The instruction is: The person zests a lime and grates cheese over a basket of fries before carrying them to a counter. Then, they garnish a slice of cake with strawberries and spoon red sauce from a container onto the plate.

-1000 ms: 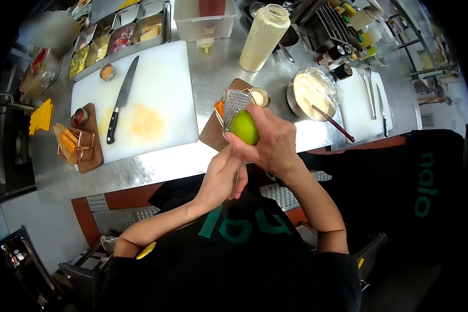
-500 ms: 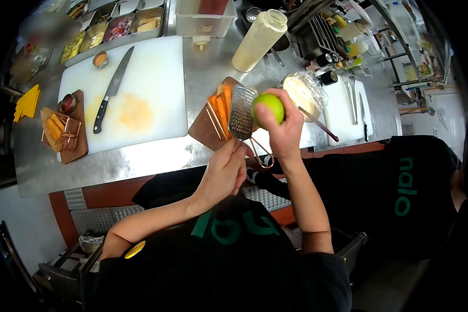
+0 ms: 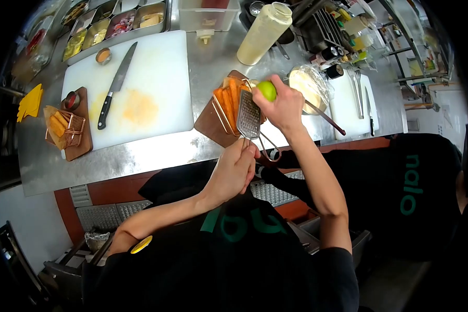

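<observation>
My left hand point(image 3: 233, 167) is closed around the handle of a metal grater point(image 3: 248, 117), which it holds tilted over a copper wire basket point(image 3: 222, 118). Orange-brown fried sticks point(image 3: 226, 101) fill that basket, standing on a dark wooden board point(image 3: 209, 124); the grater hides some of them. In my right hand point(image 3: 283, 106) is a green lime point(image 3: 267, 91), gripped close to the grater's upper end. The basket's looped copper handle point(image 3: 272, 156) sticks out below the grater.
Left of the basket lies a white cutting board point(image 3: 166, 88) with a knife point(image 3: 116, 86). A second wooden board point(image 3: 80, 148) carries another basket. Behind stands a squeeze bottle point(image 3: 265, 34); at right is a film-covered bowl point(image 3: 306, 86). A person in black point(image 3: 379, 192) is close on the right.
My right hand has moved the lime up toward the grater's far end. The grater has turned a little and stays over the basket in my left hand.
</observation>
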